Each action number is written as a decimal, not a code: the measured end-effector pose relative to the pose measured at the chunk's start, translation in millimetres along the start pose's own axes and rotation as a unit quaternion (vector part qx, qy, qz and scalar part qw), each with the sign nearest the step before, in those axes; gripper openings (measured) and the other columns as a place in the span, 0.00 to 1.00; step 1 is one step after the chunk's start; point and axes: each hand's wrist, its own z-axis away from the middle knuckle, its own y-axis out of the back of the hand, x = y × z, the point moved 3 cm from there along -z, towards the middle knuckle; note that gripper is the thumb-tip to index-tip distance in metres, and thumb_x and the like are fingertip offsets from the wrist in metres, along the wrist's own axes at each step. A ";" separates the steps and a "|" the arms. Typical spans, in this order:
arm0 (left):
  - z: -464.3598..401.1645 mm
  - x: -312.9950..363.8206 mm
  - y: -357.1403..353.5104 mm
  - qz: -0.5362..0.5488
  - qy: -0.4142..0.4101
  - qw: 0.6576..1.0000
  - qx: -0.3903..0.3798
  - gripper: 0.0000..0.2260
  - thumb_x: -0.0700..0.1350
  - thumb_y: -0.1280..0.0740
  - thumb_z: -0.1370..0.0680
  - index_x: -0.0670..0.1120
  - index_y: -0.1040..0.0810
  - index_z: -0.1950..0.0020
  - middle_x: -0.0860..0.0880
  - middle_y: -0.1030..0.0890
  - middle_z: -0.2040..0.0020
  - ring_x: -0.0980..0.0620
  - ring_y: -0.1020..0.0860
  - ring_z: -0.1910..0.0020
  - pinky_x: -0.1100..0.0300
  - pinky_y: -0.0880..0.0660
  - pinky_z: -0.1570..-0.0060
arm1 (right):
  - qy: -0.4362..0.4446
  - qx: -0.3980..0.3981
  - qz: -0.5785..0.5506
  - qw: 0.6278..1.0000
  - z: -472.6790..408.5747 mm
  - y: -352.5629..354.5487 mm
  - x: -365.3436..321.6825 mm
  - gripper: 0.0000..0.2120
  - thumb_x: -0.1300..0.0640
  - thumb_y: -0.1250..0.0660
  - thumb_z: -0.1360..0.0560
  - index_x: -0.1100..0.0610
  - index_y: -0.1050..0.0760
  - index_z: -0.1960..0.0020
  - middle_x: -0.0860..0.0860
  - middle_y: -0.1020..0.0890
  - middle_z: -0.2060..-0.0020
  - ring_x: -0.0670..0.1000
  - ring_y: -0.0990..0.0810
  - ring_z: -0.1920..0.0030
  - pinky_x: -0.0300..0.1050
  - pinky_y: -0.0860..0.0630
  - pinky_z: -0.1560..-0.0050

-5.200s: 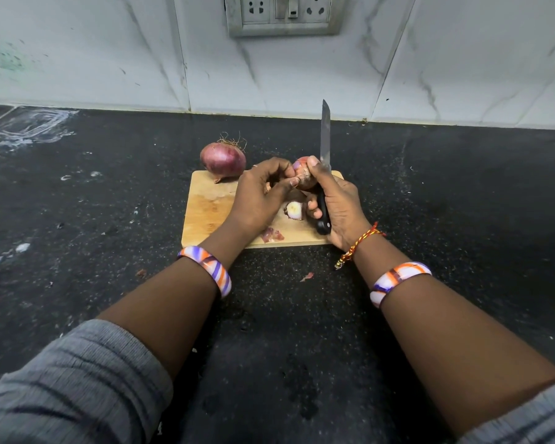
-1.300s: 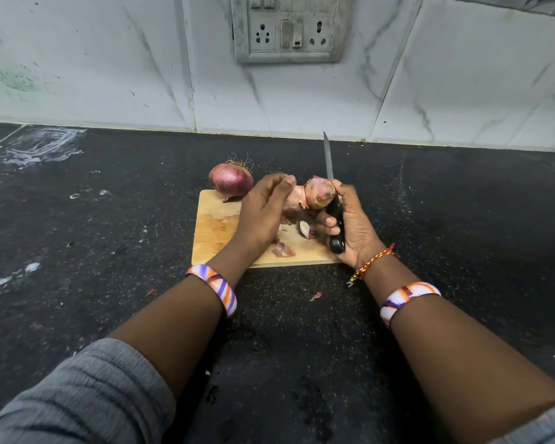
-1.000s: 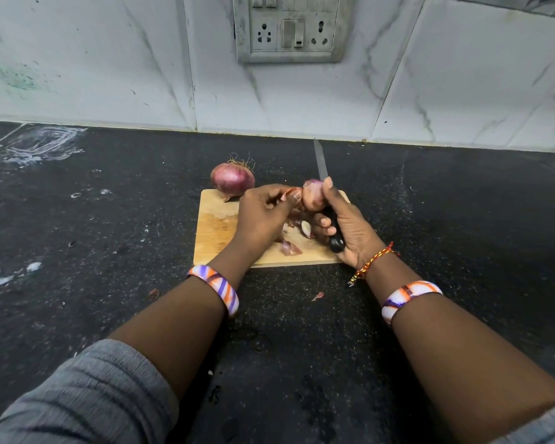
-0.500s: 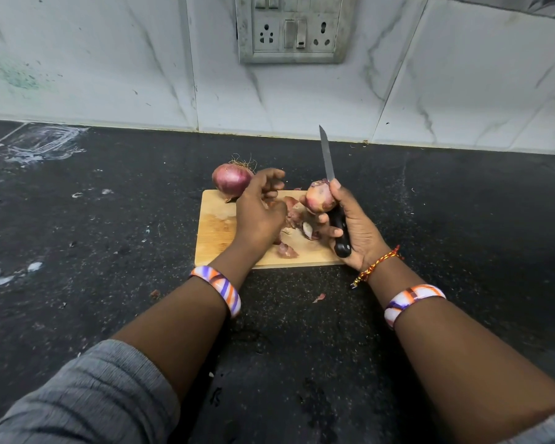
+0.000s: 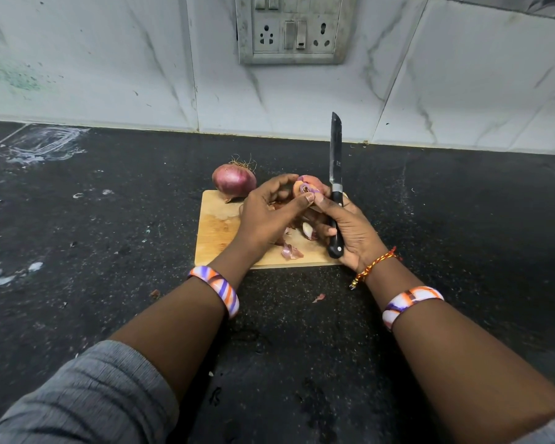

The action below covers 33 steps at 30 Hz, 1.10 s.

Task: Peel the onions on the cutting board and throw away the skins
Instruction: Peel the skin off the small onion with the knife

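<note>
Peeling an onion with the knife still in hand.
The left hand (image 5: pixel 265 213) pinches skin on the onion (image 5: pixel 308 189); the right hand (image 5: pixel 346 229) grips both onion and knife (image 5: pixel 335 187), blade pointing twelve o'clock, so a slipping tug could nick fingers.

Both forearms stretched forward; left hand (image 5: pixel 266 216) curled, fingertips pinching; right hand (image 5: pixel 346 232) clenched, thumb up, wrists close together.

The cutting board (image 5: pixel 215 232) lay on the countertop (image 5: pixel 109 219), with a whole onion (image 5: pixel 234 184) at its far left corner. Above the board's far right part, the left hand (image 5: pixel 266 216) and the right hand (image 5: pixel 350 232) met around a second onion (image 5: pixel 308 189), the knife (image 5: pixel 335 174) standing in the right hand just right of it. Skin scraps (image 5: pixel 290 251) lay near the board's near edge, between the hands.
</note>
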 end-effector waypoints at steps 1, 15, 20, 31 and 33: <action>0.2 0.2 -0.1 0.005 -0.002 1.000 -0.005 0.19 0.42 0.27 0.30 0.46 0.24 0.40 0.44 0.18 0.48 0.48 0.20 0.46 0.48 0.24 0.43 | -0.002 -0.004 0.000 1.000 1.6 -1.6 -0.7 0.10 0.62 0.34 0.30 0.57 0.19 0.50 0.53 0.16 0.58 0.42 0.31 0.77 0.30 0.37 0.83; 1.6 4.8 -0.6 0.030 -0.003 0.999 0.011 0.14 0.36 0.31 0.28 0.47 0.26 0.44 0.43 0.20 0.58 0.52 0.21 0.57 0.56 0.24 0.51 | -0.002 0.065 0.019 0.998 3.2 -6.7 -2.4 0.12 0.50 0.40 0.22 0.59 0.26 0.54 0.51 0.21 0.73 0.42 0.28 0.81 0.30 0.39 0.84; 1.3 3.1 -2.6 -0.003 -0.006 1.000 -0.023 0.18 0.41 0.30 0.31 0.49 0.23 0.42 0.40 0.20 0.57 0.48 0.24 0.56 0.47 0.24 0.48 | -0.006 0.060 0.036 0.998 6.9 -8.3 -2.5 0.06 0.56 0.37 0.23 0.58 0.26 0.56 0.53 0.27 0.69 0.41 0.34 0.83 0.31 0.37 0.84; 0.6 2.0 -0.1 -0.029 -0.007 0.999 0.043 0.05 0.38 0.34 0.25 0.45 0.19 0.54 0.42 0.18 0.56 0.48 0.21 0.62 0.59 0.22 0.64 | 0.010 0.053 0.040 0.998 4.7 -5.1 -1.8 0.02 0.63 0.33 0.27 0.59 0.25 0.54 0.53 0.21 0.68 0.42 0.34 0.83 0.32 0.37 0.84; 1.1 2.7 -0.2 -0.033 -0.012 0.998 0.051 0.05 0.39 0.34 0.25 0.45 0.19 0.54 0.42 0.18 0.56 0.48 0.21 0.64 0.64 0.24 0.68 | 0.012 0.056 0.043 0.997 4.4 -4.9 -1.8 0.03 0.63 0.32 0.27 0.58 0.26 0.56 0.51 0.22 0.72 0.42 0.35 0.83 0.32 0.38 0.83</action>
